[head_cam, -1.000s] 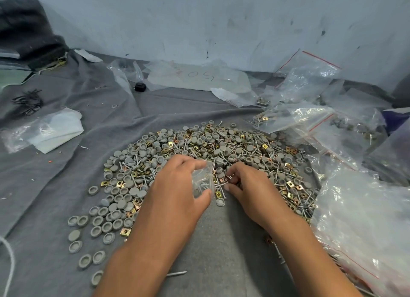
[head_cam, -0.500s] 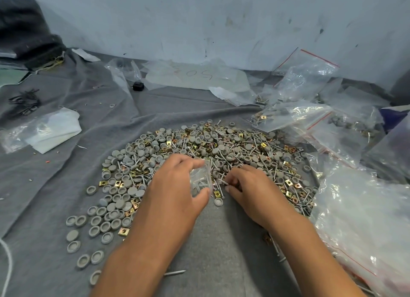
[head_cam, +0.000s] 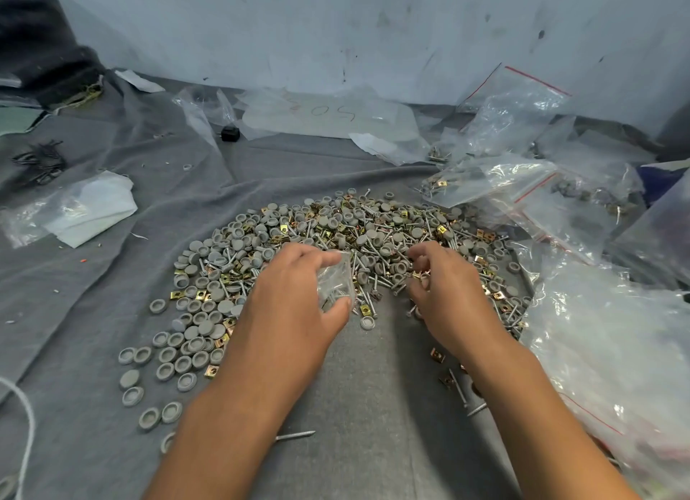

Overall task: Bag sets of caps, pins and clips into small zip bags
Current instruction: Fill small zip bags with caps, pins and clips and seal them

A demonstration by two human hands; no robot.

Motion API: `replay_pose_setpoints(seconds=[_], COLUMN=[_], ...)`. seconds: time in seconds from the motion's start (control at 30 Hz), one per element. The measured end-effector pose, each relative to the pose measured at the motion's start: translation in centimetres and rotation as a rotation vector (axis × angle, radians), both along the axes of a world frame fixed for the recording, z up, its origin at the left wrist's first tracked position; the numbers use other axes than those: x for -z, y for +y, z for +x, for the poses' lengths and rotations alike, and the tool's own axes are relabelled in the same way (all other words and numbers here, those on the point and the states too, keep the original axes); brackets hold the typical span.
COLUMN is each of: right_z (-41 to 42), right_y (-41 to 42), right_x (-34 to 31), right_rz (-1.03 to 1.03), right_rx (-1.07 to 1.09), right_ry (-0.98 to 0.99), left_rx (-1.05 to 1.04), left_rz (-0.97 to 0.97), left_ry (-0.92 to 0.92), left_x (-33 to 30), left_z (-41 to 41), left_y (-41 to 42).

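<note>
Beside pile (head_cam: 336,238), left hand (head_cam: 298,298) pinches small bag (head_cam: 336,279); right hand (head_cam: 444,294) fingers curl round gold clip (head_cam: 422,274). Clip may slip, miss bag mouth.

A grey cloth (head_cam: 112,275) covers the surface, with a pile of grey caps, screws and brass clips (head_cam: 336,238) at its middle. The left hand (head_cam: 298,298) pinches a small clear bag (head_cam: 336,279) with screws inside. The right hand (head_cam: 444,290), fingers curled, pinches a brass clip (head_cam: 422,274) over the pile. Clear bags (head_cam: 616,350) crowd the right edge.
</note>
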State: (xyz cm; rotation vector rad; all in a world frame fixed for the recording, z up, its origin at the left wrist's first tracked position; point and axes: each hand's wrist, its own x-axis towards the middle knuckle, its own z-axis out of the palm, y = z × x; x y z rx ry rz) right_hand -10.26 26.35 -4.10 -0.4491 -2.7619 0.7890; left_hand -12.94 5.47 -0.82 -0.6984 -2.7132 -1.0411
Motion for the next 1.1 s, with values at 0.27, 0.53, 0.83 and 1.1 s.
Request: replay_pose_setpoints(seconds=[0.27,0.53,0.83,1.1], right_z=[-0.2,-0.5,0.5,1.7], right_y=[-1.8,-2.3,-1.9,-4.5], right_x=[-0.1,0.4,-2.6,-3.7], right_rz=[0.06,0.144,-0.185,0.135], right_rx=[-0.083,-0.101,-0.184,-0.409], right_ry=[-0.021,-0.139,0.026,0.336], left_rx=[-0.003,-0.009,-0.004,0.013], left_rz=[0.006,-0.011,-0.012,-0.03], left_ry=[0.005,0.006,-0.002,-0.001], left_x=[-0.3,-0.2,0.0,0.1], left_z=[0.2,0.1,0.2,0.0], left_y=[0.1,0.0,0.1,0.5])
